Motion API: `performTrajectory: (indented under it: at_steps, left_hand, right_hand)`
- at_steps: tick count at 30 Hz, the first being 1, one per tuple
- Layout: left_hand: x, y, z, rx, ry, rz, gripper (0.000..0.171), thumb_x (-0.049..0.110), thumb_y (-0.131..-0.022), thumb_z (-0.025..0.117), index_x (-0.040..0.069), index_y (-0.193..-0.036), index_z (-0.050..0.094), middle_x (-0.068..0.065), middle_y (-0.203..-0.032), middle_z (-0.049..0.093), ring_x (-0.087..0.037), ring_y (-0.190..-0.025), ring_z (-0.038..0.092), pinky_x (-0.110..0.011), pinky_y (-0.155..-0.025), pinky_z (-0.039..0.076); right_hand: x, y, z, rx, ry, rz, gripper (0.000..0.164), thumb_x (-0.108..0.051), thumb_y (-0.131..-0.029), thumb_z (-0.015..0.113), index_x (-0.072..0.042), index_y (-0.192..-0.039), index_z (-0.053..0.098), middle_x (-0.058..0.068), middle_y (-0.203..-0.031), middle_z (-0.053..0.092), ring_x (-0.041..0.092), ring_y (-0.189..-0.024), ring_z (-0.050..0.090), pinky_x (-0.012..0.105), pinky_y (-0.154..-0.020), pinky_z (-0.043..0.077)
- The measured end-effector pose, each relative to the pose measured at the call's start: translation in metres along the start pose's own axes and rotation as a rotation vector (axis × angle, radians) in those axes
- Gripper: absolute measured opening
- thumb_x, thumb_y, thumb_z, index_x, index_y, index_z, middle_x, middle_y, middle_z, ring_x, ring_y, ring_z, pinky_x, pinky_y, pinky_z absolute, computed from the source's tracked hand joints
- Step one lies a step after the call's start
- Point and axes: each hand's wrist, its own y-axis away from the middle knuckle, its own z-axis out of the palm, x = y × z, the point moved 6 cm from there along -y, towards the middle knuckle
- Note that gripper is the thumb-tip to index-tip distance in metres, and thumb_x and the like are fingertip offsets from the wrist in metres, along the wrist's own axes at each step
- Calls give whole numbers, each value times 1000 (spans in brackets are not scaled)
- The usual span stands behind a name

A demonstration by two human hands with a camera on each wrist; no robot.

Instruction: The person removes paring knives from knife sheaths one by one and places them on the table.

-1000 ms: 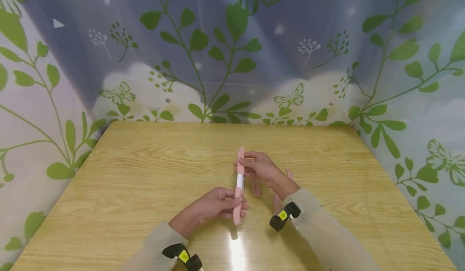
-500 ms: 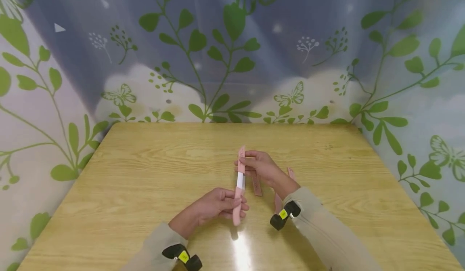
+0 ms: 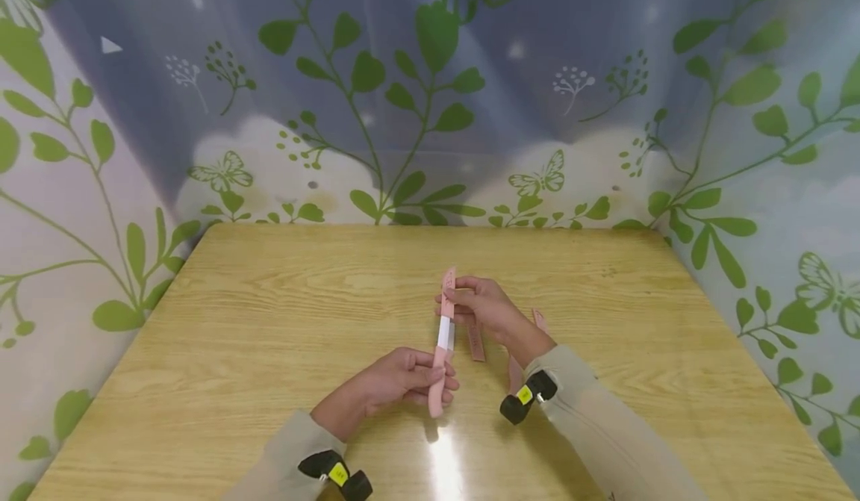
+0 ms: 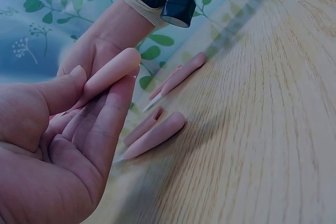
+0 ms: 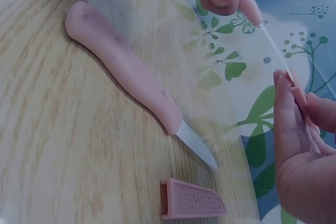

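Observation:
A small knife is held upright between both hands over the middle of the table. My left hand (image 3: 410, 378) grips its pink handle (image 3: 438, 389), thumb on one side and fingers on the other. Higher up, my right hand (image 3: 485, 308) pinches the pink sheath (image 3: 449, 292), which covers the tip part of the blade. Between sheath and handle a stretch of bare pale blade (image 3: 445, 332) shows. In the right wrist view a second knife (image 5: 126, 69) lies on the table, its blade bare, beside a loose pink sheath (image 5: 194, 200) with cut-out letters.
The wooden table (image 3: 302, 284) bears another knife (image 4: 184, 74) with a bare blade and another sheath (image 4: 167, 82), seen in the left wrist view. The right forearm partly covers these in the head view. A leaf-patterned curtain (image 3: 269, 172) borders the table's back.
My right hand and the sheath have shifted slightly up, away from the handle, and a little more blade shows. The left hand stays nearly still.

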Motion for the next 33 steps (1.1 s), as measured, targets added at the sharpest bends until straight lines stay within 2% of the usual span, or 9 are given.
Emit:
performTrajectory:
  at_steps: [6,15,25,29,33]
  left_hand:
    - [-2,1,-2,11,2,-2,29,7,-98,51,-14,-117,53,-21,-107,69,-23,-92,68,-36,-81,56]
    - [-5,4,-6,2,26,-3,29,8,-98,52,-14,-117,54,-22,-108,68,-20,-88,68,-35,-81,56]
    - [-3,8,-7,15,-8,-24,25,7,-97,53,-12,-113,57,-24,-107,68,-26,-92,68,-39,-84,55]
    - [-3,11,-7,-11,-28,-21,25,6,-96,53,-12,-112,58,-26,-107,67,-30,-95,67,-40,-84,55]
    - [-3,14,-15,-12,-43,-1,26,7,-97,53,-12,-114,58,-27,-110,66,-33,-99,65,-39,-84,55]
  right_hand:
    - [0,-2,1,13,8,-1,40,-8,-97,54,12,-130,43,8,-98,70,15,-82,69,23,-72,57]
    - [-1,-1,4,29,1,1,40,-5,-97,52,13,-131,41,16,-103,69,14,-81,70,24,-73,57]
    - [1,-2,1,45,-23,0,40,-7,-98,51,12,-132,41,5,-93,71,12,-81,69,20,-69,56]
    - [0,-4,-5,69,-60,-15,39,-6,-98,51,13,-131,41,1,-87,70,11,-77,69,18,-68,56]
    - [1,-5,-7,100,-31,-1,36,-6,-97,52,11,-127,43,-1,-82,65,8,-70,66,18,-65,55]
